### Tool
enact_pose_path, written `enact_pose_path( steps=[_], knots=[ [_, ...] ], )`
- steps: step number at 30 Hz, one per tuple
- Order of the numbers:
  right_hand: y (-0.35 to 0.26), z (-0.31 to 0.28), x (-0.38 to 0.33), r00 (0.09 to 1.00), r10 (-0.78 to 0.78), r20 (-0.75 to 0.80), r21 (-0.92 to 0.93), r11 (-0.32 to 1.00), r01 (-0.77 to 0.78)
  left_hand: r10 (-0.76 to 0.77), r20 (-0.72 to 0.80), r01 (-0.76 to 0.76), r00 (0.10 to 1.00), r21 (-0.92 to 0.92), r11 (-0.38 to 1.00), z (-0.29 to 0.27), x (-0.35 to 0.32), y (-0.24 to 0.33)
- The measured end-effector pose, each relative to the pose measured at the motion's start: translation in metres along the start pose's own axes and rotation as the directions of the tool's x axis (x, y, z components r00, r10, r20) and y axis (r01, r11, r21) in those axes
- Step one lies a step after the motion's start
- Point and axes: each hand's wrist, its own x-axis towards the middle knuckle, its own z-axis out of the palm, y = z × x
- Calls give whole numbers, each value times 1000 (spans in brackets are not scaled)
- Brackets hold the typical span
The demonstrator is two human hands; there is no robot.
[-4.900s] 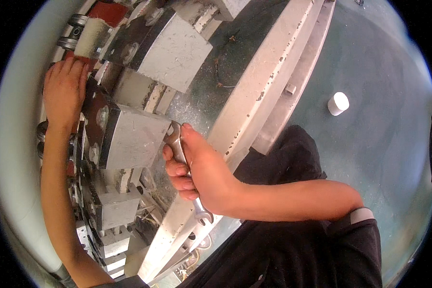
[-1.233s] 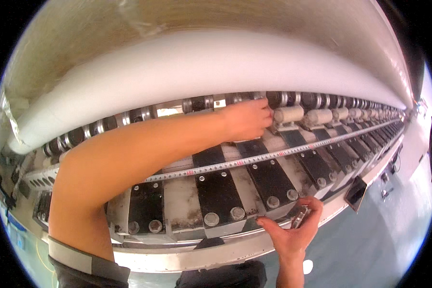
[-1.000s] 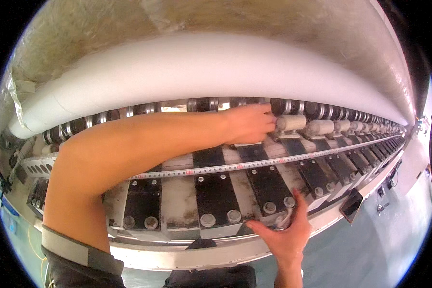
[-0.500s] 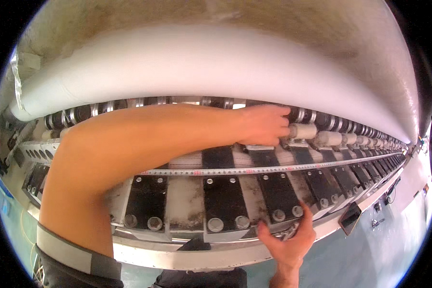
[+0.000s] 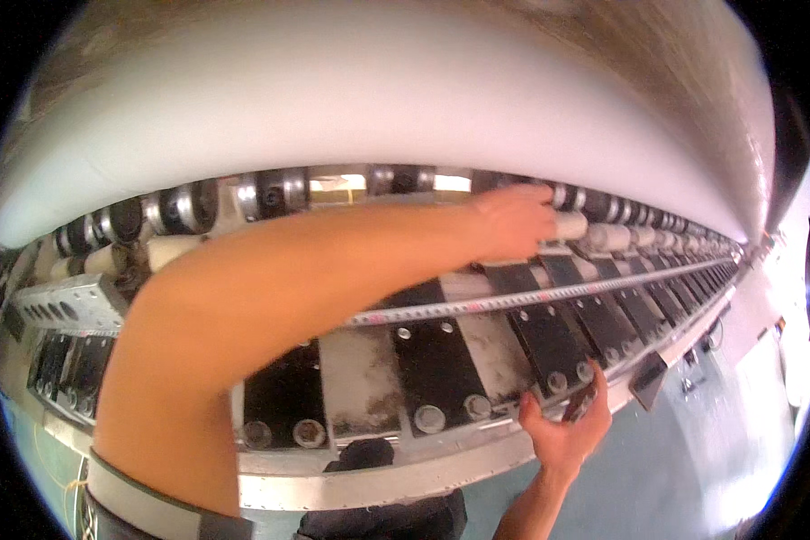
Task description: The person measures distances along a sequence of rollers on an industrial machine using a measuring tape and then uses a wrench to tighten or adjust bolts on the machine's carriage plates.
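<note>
My left hand (image 5: 516, 222) reaches across from the left, over the row of rollers. Its fingers are bent together by a black roller with metal rings (image 5: 560, 195) and a pale, short roller (image 5: 570, 225). What they grip, if anything, is hidden. My right hand (image 5: 569, 430) is at the front edge of the machine, thumb and forefinger spread apart beside a black plate (image 5: 544, 348) with round bolts. A small dark piece shows between them; I cannot tell whether it is held or belongs to the machine. A white measuring tape (image 5: 477, 304) runs along the plates, partly behind my left forearm.
A big white roll (image 5: 369, 99) spans the far side above the rollers. A perforated metal bracket (image 5: 72, 304) lies at the left. The pale front rail (image 5: 351, 486) runs along the near side. A dark flat device (image 5: 650, 382) projects at the right, above the greenish floor (image 5: 675, 459).
The view has shifted and turned slightly, making the machine appear moved. Both hands stay at about the same machine parts, my left by the rollers and my right at the front edge.
</note>
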Motion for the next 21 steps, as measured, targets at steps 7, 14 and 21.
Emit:
enact_pose_path(
  steps=[7, 14, 21],
  knots=[
    [-2, -7, 7, 993, 33, 114, -2, 999, -33, 110, 83, -110, 990, 2, 994, -12, -12, -17],
    [-1, -9, 3, 984, 98, 150, 48, 993, -106, 128, -20, -129, 992, -47, 991, -1, -6, -13],
    [32, -36, 3, 948, -318, 16, 40, 947, 317, 79, 203, -65, 976, -78, 995, -26, -4, -12]
  ],
)
